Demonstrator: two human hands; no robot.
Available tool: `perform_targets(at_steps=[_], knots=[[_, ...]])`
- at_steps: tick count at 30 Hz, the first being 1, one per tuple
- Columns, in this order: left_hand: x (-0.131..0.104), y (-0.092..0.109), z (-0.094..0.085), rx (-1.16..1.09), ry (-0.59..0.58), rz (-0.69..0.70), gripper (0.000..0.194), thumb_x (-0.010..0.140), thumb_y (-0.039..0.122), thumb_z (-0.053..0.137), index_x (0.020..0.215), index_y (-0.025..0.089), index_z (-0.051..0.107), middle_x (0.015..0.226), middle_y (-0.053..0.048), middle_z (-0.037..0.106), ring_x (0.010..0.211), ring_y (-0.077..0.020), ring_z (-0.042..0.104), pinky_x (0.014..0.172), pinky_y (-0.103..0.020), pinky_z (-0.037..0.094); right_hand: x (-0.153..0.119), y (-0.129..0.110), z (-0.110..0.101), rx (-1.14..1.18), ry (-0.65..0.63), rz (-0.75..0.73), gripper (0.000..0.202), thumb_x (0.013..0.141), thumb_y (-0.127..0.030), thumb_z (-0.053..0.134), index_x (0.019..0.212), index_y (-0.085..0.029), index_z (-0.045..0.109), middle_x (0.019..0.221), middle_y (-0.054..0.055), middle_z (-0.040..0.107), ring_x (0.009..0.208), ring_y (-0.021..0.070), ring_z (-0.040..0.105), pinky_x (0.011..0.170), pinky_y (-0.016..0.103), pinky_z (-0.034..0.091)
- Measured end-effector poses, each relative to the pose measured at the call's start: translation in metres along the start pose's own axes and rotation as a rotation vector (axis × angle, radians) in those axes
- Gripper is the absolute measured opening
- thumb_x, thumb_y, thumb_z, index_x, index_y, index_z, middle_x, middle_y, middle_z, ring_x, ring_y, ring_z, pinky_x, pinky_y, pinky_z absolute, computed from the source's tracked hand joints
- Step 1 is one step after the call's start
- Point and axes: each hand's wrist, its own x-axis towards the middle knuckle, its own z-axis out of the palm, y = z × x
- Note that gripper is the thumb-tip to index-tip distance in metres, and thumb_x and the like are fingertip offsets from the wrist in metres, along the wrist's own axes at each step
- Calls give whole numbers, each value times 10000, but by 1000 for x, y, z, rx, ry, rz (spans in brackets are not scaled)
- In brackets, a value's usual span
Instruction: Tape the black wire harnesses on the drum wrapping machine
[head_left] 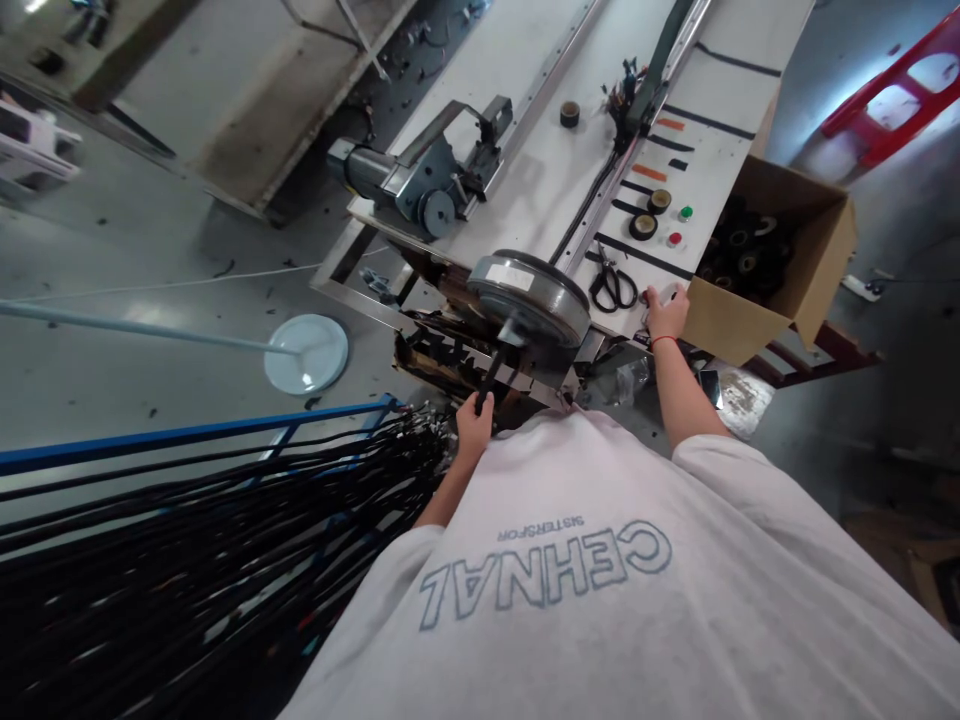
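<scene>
Where the left hand [474, 425] grips: fingers curl closed round a black strand [490, 383], just near-side of the drum.
Black strand: runs from the fist up and slightly right to the hub of the drum [529, 300]; held at its near end, probably to steer or tension it. Hub looks blurred, so maybe spinning; can't be sure.
Drum: at the near end of the white table [525, 165], in line with the rail [610, 196]; alignment suggests work passes straight through it. A dark line leaves its far side along the rail; can't tell if it's the same strand.
Right hand [666, 315]: at the table's near right corner, thumb and fingers slightly apart, tips on the surface; can't tell whether they pinch anything. Probably bracing.
Scissors [610, 274]: between drum and right hand, handles toward the body, presumably for quick pickup.
Tape rolls [643, 227], green button [685, 213], red button [675, 239]: just far of the scissors, likely grouped for that hand.
Cardboard box [731, 325]: right of the table, beside the right hand, dark rolls inside.
Arms: left bent, low, close to the torso; right reaches farther forward, forearm angled left.
Black cables [225, 560]: near left, along a blue frame [202, 433].
</scene>
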Motion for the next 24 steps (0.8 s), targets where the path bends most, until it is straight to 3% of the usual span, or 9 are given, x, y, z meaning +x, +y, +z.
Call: perform_targets(at_steps=[6,11,13,15,17,19,21,24], knots=[[15,20,12,14,-23,67,324,857,467,509,650,220,474,568,31,446,576,-141,449,571,-256,374,-3,-4,-1,14,-17,27,706,912,-542,522,1472,-132,396,1437,234,455,1297,295,500,1063,450,433],[30,30,19,-11,-61,98,328,849,501,547,695,213,522,643,-1,570,686,-175,568,703,-284,475,-9,-11,-10,19,-54,54,702,910,-515,537,1478,-132,382,1437,241,449,1295,297,497,1041,462,444],[35,34,20,-72,-106,98,343,856,534,559,771,201,568,690,-14,617,724,-181,606,759,-300,508,-10,-20,-17,-41,-28,45,695,904,-468,563,1482,-125,384,1490,255,393,1342,306,448,1090,475,392],[40,37,22,-158,-143,77,395,888,577,523,851,191,601,724,-27,642,746,-181,634,785,-311,533,-10,-35,-24,-91,45,-37,669,899,-396,584,1479,-121,395,1559,254,307,1417,317,351,1148,483,311],[47,39,24,-252,-161,46,457,925,610,457,912,183,620,744,-45,660,748,-183,657,778,-324,555,-9,-59,-28,-53,58,-200,602,922,-362,553,1458,-123,421,1554,235,336,1435,303,328,1159,465,297],[56,41,27,-331,-168,-3,488,945,619,419,943,176,625,741,-58,676,719,-186,673,754,-338,572,-9,-93,-29,71,-101,-362,505,970,-408,482,1392,-130,487,1402,209,519,1330,273,470,1094,429,387],[65,41,30,-379,-189,-60,485,953,609,414,949,171,624,715,-60,685,682,-185,682,743,-349,583,-13,-134,-23,192,-387,-472,470,998,-498,424,1259,-138,579,1144,157,659,1108,240,621,983,388,476],[77,42,35,-403,-251,-120,495,964,602,387,895,172,622,650,-47,679,623,-175,680,719,-349,590,-26,-203,-6,241,-761,-537,571,990,-621,388,1055,-117,646,878,106,680,851,208,664,869,372,521]])
